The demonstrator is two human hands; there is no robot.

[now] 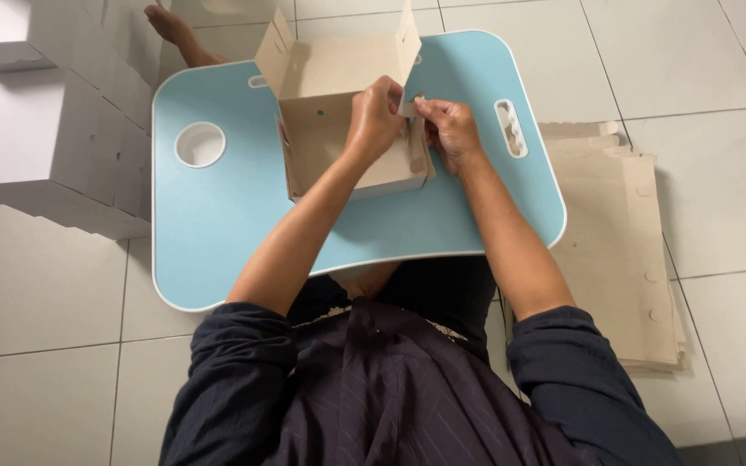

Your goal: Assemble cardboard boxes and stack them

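The cardboard box (347,129) sits half-formed on the light blue lap tray (218,233) — walls up, top flaps open. Left hand (375,121) and right hand (451,131) both pinch a small side tab (still untucked). Flat blanks (615,250) wait on the right; finished white boxes (45,129) stand at left.

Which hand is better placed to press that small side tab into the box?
The right hand, probably: its fingertips already pinch the small tab, while the left hand steadies the cardboard box on the blue lap table.
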